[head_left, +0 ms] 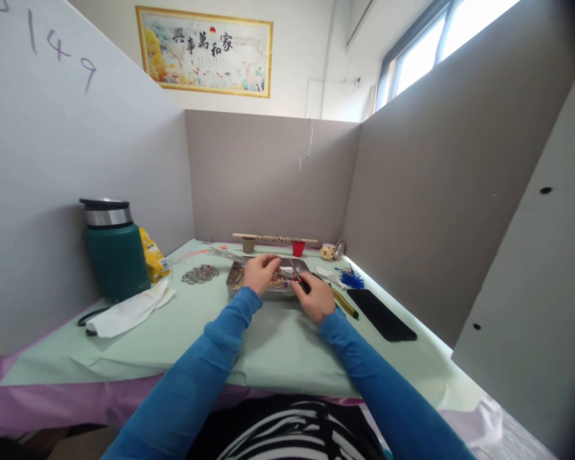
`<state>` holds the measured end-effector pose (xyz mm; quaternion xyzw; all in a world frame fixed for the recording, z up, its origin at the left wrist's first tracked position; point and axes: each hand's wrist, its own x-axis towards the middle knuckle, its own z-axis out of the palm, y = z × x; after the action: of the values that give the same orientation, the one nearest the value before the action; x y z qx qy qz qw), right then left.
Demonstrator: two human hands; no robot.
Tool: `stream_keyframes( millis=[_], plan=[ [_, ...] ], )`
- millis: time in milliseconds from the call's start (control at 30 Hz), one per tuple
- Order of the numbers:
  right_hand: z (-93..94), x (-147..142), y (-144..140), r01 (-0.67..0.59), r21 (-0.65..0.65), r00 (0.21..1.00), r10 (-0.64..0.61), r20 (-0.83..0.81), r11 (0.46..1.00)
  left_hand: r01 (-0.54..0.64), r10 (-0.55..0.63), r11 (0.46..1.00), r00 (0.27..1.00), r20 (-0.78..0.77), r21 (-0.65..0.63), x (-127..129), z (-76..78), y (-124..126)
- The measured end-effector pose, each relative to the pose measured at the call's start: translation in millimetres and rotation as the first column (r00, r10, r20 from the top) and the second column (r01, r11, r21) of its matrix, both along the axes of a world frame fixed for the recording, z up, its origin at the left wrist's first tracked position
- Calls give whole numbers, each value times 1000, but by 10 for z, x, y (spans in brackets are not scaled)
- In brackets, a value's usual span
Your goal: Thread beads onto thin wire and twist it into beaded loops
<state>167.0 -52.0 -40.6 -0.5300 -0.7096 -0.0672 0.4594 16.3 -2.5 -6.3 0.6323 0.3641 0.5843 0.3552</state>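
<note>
Slender silver-grey wires [225, 253], gathered in a loose bundle, lie to the far left of the left hand [261, 273], their long axis slanting from far left to near right until that hand hides them. The left hand is the nearer; its fingers are pinched together and appear to grip the bundle's near end, though the contact is hidden. The right hand [315, 296] has its fingers closed around a dark-handled metal hand tool [301, 281], whose narrow tip points away and leftward, just beside the left fingers.

Both hands are over or at the edge of a rectangular metal tray [278, 296] of small gold-coloured beads, and its left wall lies near the wires' path. Beyond it, a bead-dotted wooden rod [242, 236] spans a brown cup [248, 245] and a red cup [298, 249]. Right of the right hand lie a yellow-and-black tool handle [345, 303] and a flat black rectangular device [382, 314]; a grey wire tangle with red beads [200, 275] rests leftward on the green-covered bench [287, 358].
</note>
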Motion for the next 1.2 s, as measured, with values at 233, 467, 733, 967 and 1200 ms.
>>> stream_keyframes(
  millis=[233,467,733,967,1200],
  plan=[
    [-25,-3,15,-1,24,1000,0,23,1000,84,-83,996,996,37,-26,22,26,-51],
    [-23,-1,24,-24,9,999,24,-29,1000,165,-162,985,985,61,-44,25,60,-109],
    [36,2,-19,-182,-34,974,176,-142,983,467,-403,864,866,295,-190,-60,81,-100],
    [47,4,-41,-211,-12,969,207,-131,977,564,-417,783,789,452,-263,-67,90,-92],
    [26,-16,-38,-179,13,980,180,-84,984,564,-415,784,788,455,-261,-66,74,-79]
  ],
)
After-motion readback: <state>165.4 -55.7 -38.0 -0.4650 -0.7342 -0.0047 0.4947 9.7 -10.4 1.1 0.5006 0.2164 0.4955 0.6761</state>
